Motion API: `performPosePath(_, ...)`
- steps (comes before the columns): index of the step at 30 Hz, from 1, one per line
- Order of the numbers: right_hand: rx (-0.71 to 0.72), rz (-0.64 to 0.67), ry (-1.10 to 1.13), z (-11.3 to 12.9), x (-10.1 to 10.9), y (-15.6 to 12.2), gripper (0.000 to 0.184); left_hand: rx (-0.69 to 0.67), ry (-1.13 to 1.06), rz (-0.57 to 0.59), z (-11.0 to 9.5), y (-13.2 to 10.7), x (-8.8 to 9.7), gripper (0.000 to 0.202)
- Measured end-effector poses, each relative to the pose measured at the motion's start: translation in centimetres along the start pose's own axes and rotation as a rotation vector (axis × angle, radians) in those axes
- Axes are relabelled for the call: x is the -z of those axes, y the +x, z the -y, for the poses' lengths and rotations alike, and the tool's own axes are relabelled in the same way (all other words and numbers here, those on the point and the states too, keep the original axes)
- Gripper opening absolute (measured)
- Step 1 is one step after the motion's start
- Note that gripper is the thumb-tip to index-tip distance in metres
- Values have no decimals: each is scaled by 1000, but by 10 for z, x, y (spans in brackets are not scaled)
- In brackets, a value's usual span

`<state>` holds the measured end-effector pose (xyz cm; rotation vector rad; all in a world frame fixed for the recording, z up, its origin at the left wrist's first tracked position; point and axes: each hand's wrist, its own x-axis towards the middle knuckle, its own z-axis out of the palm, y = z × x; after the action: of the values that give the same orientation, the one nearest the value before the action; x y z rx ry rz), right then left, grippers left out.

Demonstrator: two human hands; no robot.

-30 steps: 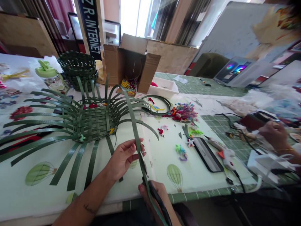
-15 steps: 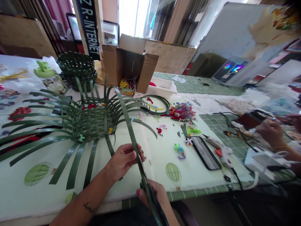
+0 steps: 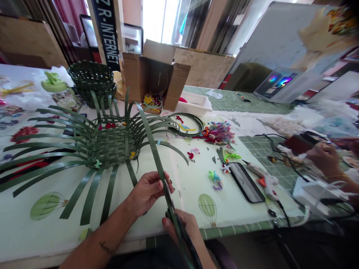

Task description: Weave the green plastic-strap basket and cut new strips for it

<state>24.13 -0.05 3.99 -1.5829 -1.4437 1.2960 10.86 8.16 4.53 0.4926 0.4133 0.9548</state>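
A partly woven dark green basket (image 3: 113,147) lies on the table, its loose strips fanning out on all sides. One long strip (image 3: 153,147) arches from it toward me. My left hand (image 3: 150,192) pinches this strip between thumb and fingers. Lower down, my right hand (image 3: 185,226) is wrapped round black-handled scissors (image 3: 183,237), whose blades lie along the strip just below my left hand. The strip's lower end runs down past my right hand. Small colored twisted pieces rest in and beside the basket.
Finished-looking woven baskets (image 3: 91,80), a lidded jar (image 3: 57,89) and a cardboard box (image 3: 157,76) stand behind. Coiled strip (image 3: 186,124), a bunch of fuzzy stems (image 3: 218,131), a phone (image 3: 245,182) and a corded glue gun (image 3: 263,181) lie rightward. Another person's hand (image 3: 321,157) is at far right.
My right hand and the scissors have moved slightly up along the strip, closer to my left hand. My left hand keeps its pinch in nearly the same place.
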Motion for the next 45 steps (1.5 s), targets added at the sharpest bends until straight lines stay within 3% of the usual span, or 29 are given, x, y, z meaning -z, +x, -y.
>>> performPosePath(3,-53,-3,18,1,-2,-2,49,-4,9,0,1,1,1,24)
performPosePath(9,-24,0,65,-5,-4,-2,51,-12,17,6,3,1,0,23)
performPosePath(18,-39,-8,2,4,9,7,43,5,91,33,8,0,-5,27)
performPosePath(29,-72,-69,-53,3,6,5,42,16,118,33,8,2,-2,23)
performPosePath(37,-124,70,41,-7,5,-3,52,-89,76,-72,-4,5,2,24)
performPosePath(45,-126,111,87,-2,9,-2,59,-25,-6,-115,-5,9,6,19)
